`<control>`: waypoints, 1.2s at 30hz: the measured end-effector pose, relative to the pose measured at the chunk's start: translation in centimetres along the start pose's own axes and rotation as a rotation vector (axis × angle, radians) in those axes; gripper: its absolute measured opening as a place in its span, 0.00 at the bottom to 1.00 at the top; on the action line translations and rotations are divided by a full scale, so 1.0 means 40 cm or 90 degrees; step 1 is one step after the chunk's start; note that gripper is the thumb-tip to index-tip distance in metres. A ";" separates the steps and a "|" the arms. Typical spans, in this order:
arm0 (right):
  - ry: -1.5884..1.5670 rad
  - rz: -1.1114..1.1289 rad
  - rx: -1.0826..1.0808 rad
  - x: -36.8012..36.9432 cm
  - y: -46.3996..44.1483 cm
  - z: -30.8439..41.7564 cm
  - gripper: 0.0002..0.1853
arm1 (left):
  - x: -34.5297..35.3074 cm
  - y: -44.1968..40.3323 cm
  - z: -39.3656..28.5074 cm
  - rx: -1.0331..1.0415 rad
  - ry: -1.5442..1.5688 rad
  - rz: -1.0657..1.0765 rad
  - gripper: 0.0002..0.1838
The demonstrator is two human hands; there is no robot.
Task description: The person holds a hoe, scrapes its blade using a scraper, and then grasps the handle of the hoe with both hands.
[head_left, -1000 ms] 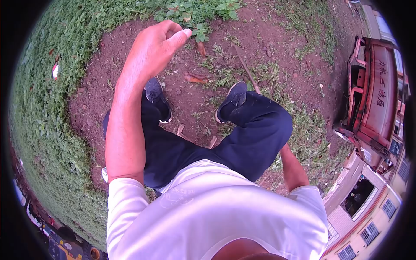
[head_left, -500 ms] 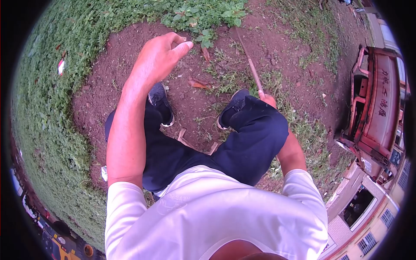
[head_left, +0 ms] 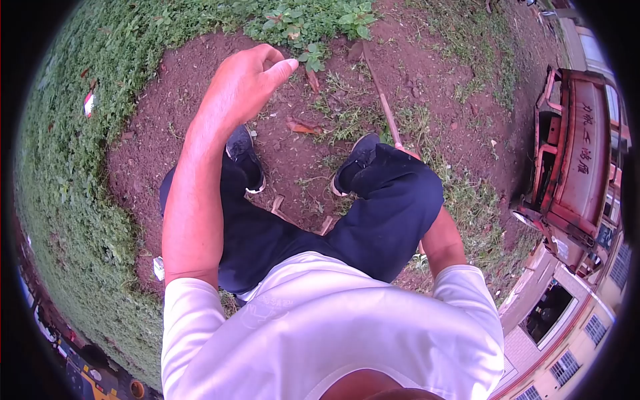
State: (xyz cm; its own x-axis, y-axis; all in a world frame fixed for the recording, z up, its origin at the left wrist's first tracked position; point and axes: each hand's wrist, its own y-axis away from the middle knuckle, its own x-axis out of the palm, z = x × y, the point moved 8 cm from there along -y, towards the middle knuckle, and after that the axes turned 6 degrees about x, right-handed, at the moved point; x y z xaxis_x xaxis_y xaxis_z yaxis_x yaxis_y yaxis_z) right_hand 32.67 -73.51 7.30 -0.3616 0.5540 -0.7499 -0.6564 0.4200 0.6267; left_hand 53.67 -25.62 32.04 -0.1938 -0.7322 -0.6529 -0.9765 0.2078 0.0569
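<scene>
My left hand (head_left: 247,77) hangs over the bare soil near the weed edge, its fingers curled under and the thumb towards them. Whatever those fingers pinch, if anything, is hidden. Beyond my right knee, my right hand (head_left: 409,153) is wrapped round the wooden handle of a hoe (head_left: 381,97); the knee covers most of this hand. The handle slants away from me to a brown, blade-like head (head_left: 356,51) at the soil beside leafy weeds (head_left: 313,57). Its other end passes behind my leg.
Dense green weeds (head_left: 73,180) cover the left side and top. Between my shoes (head_left: 357,160) lie a dry brown leaf (head_left: 304,127) and pulled grass. Wooden pieces, perhaps stool legs (head_left: 283,209), show under me. A red truck (head_left: 577,153) and a building (head_left: 567,333) stand at right.
The hoe's brown head now shows beside the handle's far end. My right hand has sunk slightly further behind the knee. My left hand stays almost in place, its fingers slightly shifted.
</scene>
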 end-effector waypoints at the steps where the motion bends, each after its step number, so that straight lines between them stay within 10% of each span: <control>1: 0.005 -0.005 -0.007 -0.004 0.019 -0.002 0.35 | -0.007 0.001 -0.004 -0.004 -0.006 0.001 0.27; 13: 0.066 -0.069 -0.016 0.018 0.257 -0.126 0.35 | -0.041 0.094 -0.049 0.099 0.016 -0.016 0.29; 15: 0.077 -0.067 -0.015 0.016 0.311 -0.188 0.35 | -0.070 0.144 -0.051 -0.093 0.073 0.043 0.21; 28: 0.084 -0.013 -0.116 0.117 0.123 -0.089 0.35 | -0.088 0.259 0.168 -0.103 0.007 -0.038 0.29; 36: 0.208 -0.029 0.119 -0.018 0.471 -0.580 0.37 | -0.158 0.374 0.253 -0.273 0.113 -0.077 0.25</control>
State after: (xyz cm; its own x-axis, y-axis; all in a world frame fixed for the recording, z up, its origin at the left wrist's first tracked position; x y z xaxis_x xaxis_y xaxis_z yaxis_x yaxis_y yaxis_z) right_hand 5.22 -82.67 14.72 -0.5465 0.2867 -0.7868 -0.5553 0.5793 0.5967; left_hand 41.25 -11.31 29.37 -0.0526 -0.8420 -0.5369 -0.9367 -0.1447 0.3187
